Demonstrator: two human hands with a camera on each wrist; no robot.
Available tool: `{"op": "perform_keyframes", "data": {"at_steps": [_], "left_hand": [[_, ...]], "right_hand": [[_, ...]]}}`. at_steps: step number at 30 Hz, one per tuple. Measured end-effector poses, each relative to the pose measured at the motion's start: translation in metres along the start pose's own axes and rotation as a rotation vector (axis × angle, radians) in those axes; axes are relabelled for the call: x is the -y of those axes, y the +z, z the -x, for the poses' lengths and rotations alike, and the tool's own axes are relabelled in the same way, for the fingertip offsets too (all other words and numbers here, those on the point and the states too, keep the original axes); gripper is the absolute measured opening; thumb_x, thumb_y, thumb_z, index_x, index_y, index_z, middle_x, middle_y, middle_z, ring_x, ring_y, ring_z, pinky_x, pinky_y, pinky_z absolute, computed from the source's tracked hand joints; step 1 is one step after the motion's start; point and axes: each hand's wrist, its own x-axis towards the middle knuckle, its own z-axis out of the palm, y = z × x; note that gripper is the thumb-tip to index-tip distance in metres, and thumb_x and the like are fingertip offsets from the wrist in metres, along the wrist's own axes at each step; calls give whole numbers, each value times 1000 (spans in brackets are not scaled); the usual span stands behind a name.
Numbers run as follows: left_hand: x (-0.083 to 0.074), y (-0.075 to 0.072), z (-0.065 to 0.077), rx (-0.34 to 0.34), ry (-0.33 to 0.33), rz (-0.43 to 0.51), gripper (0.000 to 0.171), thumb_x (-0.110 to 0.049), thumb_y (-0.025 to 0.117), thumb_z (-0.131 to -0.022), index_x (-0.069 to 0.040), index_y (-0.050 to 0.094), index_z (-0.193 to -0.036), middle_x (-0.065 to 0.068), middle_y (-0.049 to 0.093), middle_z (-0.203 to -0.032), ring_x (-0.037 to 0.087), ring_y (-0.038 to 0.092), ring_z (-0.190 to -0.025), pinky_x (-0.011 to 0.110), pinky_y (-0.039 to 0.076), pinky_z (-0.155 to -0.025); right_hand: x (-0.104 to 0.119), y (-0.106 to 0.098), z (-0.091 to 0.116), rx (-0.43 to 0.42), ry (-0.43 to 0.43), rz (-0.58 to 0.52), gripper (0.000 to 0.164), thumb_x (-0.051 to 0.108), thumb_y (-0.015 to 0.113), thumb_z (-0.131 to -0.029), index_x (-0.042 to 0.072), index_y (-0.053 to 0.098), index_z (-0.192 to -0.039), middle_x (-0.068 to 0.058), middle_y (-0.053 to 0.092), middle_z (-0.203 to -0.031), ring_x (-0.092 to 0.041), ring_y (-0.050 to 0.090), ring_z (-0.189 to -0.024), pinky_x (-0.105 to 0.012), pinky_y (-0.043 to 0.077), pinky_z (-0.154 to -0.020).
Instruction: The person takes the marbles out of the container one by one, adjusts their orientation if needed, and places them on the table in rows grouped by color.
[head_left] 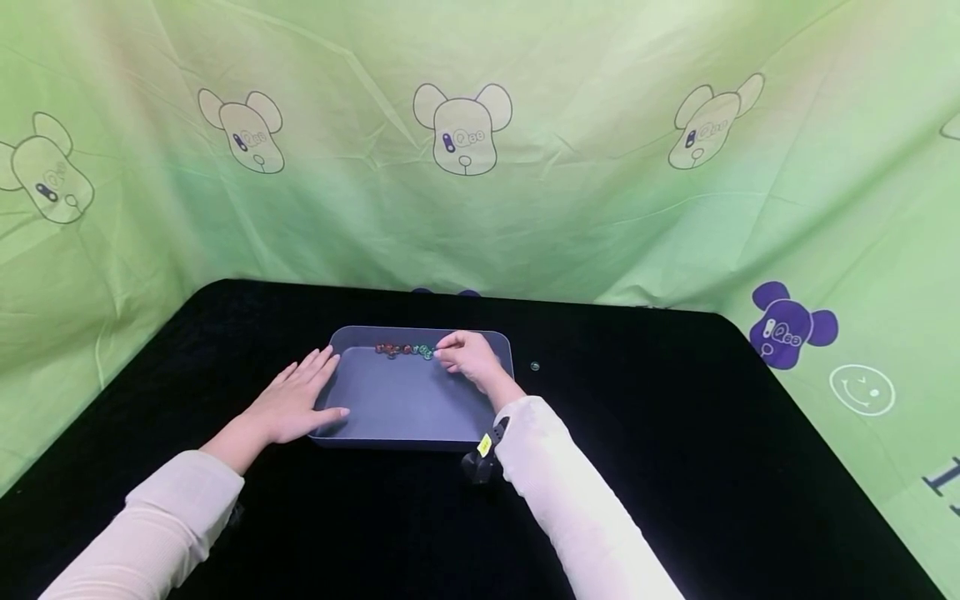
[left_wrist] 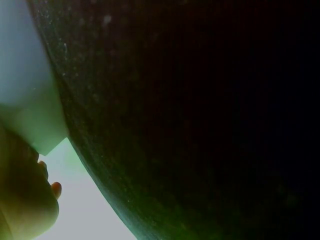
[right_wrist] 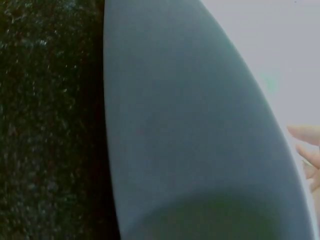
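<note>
Since the left hand (head_left: 300,404) lies fingers straight, thumb apart, over the left edge of the tray (head_left: 408,408), I'd guess it's steadying it. Right hand (head_left: 471,358) is at the green marbles (head_left: 423,352) by the tray's far side, red marbles (head_left: 390,350) alongside; can't tell if its fingers pinch one.

1. Left arm (head_left: 142,529) reaches in from the near left, slanting far and right.
2. Left hand (head_left: 300,400): back up, fingers straight toward the far right, thumb spread rightward.
3. Right arm (head_left: 592,508) enters from the near right, slanting far and left.
4. Right hand (head_left: 470,358): fingers bent, thumb and forefinger close together, pointing left; their tips are too small to read.
</note>
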Motion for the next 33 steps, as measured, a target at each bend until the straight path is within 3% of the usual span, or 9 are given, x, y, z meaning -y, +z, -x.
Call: {"op": "perform_keyframes", "data": {"at_steps": [7,12,14,17,18,22,24,25,33], "left_hand": [[2,1,1,-3,1,-1,83,-55,45,-80,-1,18,-137,15,11,-142,31,7,-128,48,9,-99],[2,0,1,-8,7,-1,84,-56,45,-80,0,18,-137,15,11,-142,31,7,-128,49,10,-99],[1,-1,0,-8,9,-1,84,-56,45,-80,0,18,-137,16,11,-142,32,8,-128,49,10,-98],[1,0,0,-1,3,-2,83,-55,45,-80,-1,18,-137,15,11,-142,31,7,-128,48,10,-99],[1,0,0,2,3,-1,83,-55,45,-80,-1,17,-137,16,11,-142,31,7,-128,49,10,-99],[1,0,1,5,1,0,83,-55,45,-80,-1,17,-137,15,10,-142,31,7,-128,49,10,-99],[1,0,1,2,2,3,84,-55,45,-80,0,17,-137,16,10,-142,32,7,-128,49,10,-99],[1,-1,1,-1,3,5,83,-55,45,-80,0,17,-137,16,10,-142,32,7,-128,49,10,-99],[-2,-2,1,-5,2,16,83,-54,46,-80,0,18,-137,16,11,-142,32,7,-128,49,10,-99]], "right_hand": [[11,1,4,32,9,19,13,-4,58,-77,-10,57,-89,-10,60,-75,-33,58,-76,-33,49,-64],[17,2,8,45,33,60,16,-4,58,-78,-12,56,-91,-15,61,-79,-33,59,-77,-34,49,-64],[13,4,4,34,50,77,17,-3,59,-77,-10,57,-92,-17,62,-83,-30,60,-75,-32,49,-63],[4,3,2,39,9,82,15,0,62,-77,-4,59,-91,-13,63,-82,-22,61,-69,-28,48,-58],[-8,2,-7,55,-29,58,13,4,64,-75,0,61,-88,-11,63,-80,-19,60,-66,-26,48,-55],[-18,3,-16,72,-24,56,14,7,66,-74,2,61,-86,-9,63,-78,-18,60,-63,-28,48,-55],[-15,5,-17,63,10,68,15,6,66,-74,-1,61,-87,-11,63,-78,-19,59,-63,-29,48,-56],[-2,6,-8,44,52,95,15,2,64,-75,-4,60,-89,-13,62,-80,-21,59,-64,-31,48,-58],[20,1,4,64,65,65,15,-1,61,-76,-7,57,-89,-6,58,-69,-13,54,-59,-27,47,-57]]}}
